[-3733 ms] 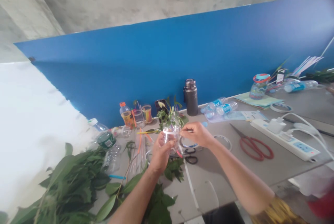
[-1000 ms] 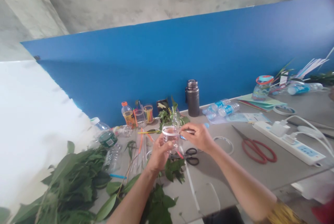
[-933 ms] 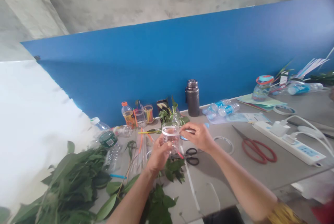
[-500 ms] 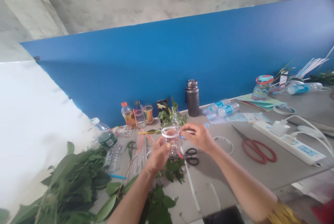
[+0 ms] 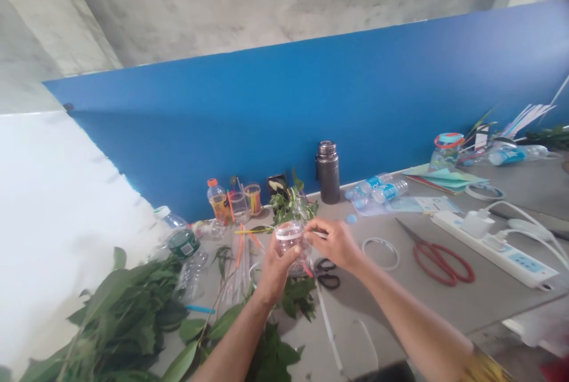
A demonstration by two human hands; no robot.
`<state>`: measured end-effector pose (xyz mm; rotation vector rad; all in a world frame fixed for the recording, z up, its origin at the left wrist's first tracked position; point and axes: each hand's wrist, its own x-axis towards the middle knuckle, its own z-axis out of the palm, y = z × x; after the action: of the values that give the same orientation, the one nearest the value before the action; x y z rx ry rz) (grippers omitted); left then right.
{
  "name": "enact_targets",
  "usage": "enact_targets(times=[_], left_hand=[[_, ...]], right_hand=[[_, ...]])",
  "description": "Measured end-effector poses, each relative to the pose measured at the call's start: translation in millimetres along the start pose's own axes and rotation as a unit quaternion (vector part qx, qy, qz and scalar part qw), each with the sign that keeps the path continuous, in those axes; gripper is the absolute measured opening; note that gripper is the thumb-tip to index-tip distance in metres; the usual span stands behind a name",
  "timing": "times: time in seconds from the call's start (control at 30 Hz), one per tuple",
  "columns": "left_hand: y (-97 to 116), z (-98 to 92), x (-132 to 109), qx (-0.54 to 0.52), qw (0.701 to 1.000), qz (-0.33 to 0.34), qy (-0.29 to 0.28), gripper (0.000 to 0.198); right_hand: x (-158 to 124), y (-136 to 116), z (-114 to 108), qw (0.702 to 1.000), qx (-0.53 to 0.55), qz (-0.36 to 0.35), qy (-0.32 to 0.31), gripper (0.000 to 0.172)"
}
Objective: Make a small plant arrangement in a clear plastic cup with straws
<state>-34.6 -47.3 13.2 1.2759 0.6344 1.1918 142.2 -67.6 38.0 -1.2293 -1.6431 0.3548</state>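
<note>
My left hand [image 5: 276, 272] grips a clear plastic bottle section [image 5: 290, 245] with a white band around its upper part, and the section tilts slightly. My right hand [image 5: 335, 244] is at the section's right side, its fingertips pinching a thin pale strip [image 5: 320, 234] whose end reaches the plastic. A leafy green sprig [image 5: 291, 207] stands just behind the section. Its base is hidden from me. Black-handled scissors [image 5: 326, 272] lie on the table just below my right hand.
A heap of leafy branches [image 5: 120, 322] lies at lower left, beside clear straws [image 5: 235, 272]. A dark thermos [image 5: 328, 172], water bottles [image 5: 377, 189], red-handled scissors [image 5: 442, 263] and a white power strip [image 5: 493, 248] with cables stand on the grey table [image 5: 382, 305].
My left hand has risen along the plastic section and tilted it. My view has shifted slightly, so the table sits a little lower in the frame.
</note>
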Motion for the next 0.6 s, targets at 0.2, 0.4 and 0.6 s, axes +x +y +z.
enact_targets(times=[0.2,0.4,0.6], left_hand=[[8.2,-1.0,3.7,0.219,0.970,0.058,0.084,0.043],[13.8,-0.9,4.8,0.359,0.917,0.094,0.148,0.041],[2.3,-11.6,9.3,0.446,0.874,0.065,0.181,0.045]], right_hand=[[1.1,-1.5,-4.4,0.997,-0.065,0.018,-0.027,0.016],[1.7,3.1,-4.9,0.997,-0.040,0.032,-0.056,0.014],[1.6,3.5,-9.1,0.996,0.026,0.034,-0.076,0.014]])
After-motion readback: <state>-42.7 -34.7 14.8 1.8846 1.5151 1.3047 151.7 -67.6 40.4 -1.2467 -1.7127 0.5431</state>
